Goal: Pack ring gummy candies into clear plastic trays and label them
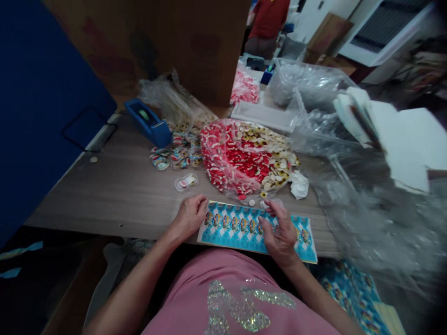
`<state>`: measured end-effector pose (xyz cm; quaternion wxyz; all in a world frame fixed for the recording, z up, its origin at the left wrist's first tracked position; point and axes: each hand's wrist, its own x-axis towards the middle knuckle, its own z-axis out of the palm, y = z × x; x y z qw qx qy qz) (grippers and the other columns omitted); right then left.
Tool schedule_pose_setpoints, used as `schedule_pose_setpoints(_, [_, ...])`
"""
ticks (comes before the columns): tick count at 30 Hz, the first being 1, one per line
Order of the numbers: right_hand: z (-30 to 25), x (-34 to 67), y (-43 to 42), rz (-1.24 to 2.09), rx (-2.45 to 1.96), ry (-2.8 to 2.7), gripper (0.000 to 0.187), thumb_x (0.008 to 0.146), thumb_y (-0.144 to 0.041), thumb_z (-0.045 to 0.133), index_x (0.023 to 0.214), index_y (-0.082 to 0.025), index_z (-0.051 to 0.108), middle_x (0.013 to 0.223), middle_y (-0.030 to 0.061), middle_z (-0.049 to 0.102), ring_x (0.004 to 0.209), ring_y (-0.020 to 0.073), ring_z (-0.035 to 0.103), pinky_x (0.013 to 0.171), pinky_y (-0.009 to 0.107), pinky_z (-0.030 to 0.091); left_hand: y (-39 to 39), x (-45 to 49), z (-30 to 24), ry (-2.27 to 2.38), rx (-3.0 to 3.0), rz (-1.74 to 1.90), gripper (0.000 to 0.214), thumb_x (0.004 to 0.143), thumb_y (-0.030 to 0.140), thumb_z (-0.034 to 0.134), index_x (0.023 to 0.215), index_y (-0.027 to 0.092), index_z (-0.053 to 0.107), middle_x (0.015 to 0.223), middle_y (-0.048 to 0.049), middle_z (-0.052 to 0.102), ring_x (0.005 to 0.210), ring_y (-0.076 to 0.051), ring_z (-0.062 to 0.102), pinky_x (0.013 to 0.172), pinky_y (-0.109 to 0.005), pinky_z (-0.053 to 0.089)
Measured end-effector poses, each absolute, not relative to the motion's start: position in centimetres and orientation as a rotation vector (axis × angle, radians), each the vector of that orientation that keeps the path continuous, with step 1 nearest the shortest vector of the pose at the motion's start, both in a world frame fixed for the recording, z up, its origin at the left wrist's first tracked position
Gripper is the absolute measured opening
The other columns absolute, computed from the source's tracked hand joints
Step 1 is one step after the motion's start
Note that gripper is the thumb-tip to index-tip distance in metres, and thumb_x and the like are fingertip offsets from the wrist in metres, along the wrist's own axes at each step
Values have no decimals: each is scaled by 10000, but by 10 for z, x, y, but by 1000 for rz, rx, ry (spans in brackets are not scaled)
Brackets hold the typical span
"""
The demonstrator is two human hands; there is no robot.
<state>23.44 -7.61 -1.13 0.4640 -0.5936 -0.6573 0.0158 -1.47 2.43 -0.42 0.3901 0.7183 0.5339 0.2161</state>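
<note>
A long sheet of blue printed stickers [226, 233] lies along the table's front edge. At its left end, my left hand [190, 217] is closed with the fingers curled in; whatever they may hold is hidden. My right hand [281, 235] is over the right part of the sheet, thumb and fingers apart. Just beyond its fingertips is a small clear plastic piece [276, 203], partly covered by the fingers. A clear plastic case [186, 182] with small red and white pieces inside lies beyond my left hand. Behind the sheet sits a plastic bag of red and cream pieces [240, 156].
A blue tape dispenser [148, 123] stands at the back left beside several filled packs [179, 156]. Crumpled white paper [299, 185] lies right of the bag. Clear plastic bins [310, 79] and packaging [366, 209] crowd the right side. A person in red [268, 21] stands in the background.
</note>
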Motion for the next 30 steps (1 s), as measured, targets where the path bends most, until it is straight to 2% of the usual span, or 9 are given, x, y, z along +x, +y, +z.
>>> schedule_pose_setpoints(2, [-13,250,-90,-16,-1530,-1544,530,856,-113,599,1353,-271,507,1156,96,635,947,222,638,830,413,538,27,-19,-7,1391,1815,540,305,889,343,405,735,173,607,535,19,522,544,-139,519,527,-222,368])
schedule_pose_setpoints(6, [-19,280,-115,-100,-1611,-1462,351,868,-105,578,1183,-249,630,1064,77,664,957,216,641,856,403,524,33,-30,-11,1431,1790,477,324,876,402,421,777,183,639,568,11,574,570,-162,569,535,-232,427])
schedule_pose_setpoints(10, [-19,304,-119,-107,-1649,-1500,223,875,-116,565,1027,-228,684,987,68,690,918,208,644,828,386,514,38,-36,-10,1429,1805,373,327,853,420,435,775,193,657,596,-1,611,594,-178,595,535,-239,451])
schedule_pose_setpoints(13, [-11,314,-106,-111,-1738,-1612,184,883,-172,564,999,-213,701,976,83,696,912,228,624,820,407,499,41,-38,-9,1451,1818,340,319,824,415,448,771,198,675,616,-8,635,613,-188,606,528,-241,451])
schedule_pose_setpoints(17, [2,319,-75,-11,-1906,-1812,217,886,-215,577,1067,-210,699,1111,97,686,1041,263,572,865,432,465,43,-36,-6,1474,1815,315,300,785,403,469,765,193,682,613,-12,640,612,-194,603,515,-244,442])
schedule_pose_setpoints(22, [5,323,-48,157,-1817,-2175,338,855,-123,574,1161,-241,653,1185,73,674,1101,250,555,911,445,415,39,-32,-2,1529,1805,308,286,801,384,449,763,185,653,560,5,579,576,-182,587,502,-241,425])
schedule_pose_setpoints(25, [4,331,-45,203,-1762,-2225,404,808,-77,571,1175,-229,646,1123,76,669,1048,235,570,901,422,429,37,-31,-3,1554,1800,307,280,822,373,433,751,191,634,531,14,546,558,-175,581,499,-236,419])
schedule_pose_setpoints(30, [0,347,-49,267,-1745,-2036,488,731,-51,562,1183,-217,646,971,57,579,865,190,586,781,332,502,37,-29,-5,1576,1796,317,286,827,372,435,778,185,646,541,13,559,543,-170,579,497,-239,424])
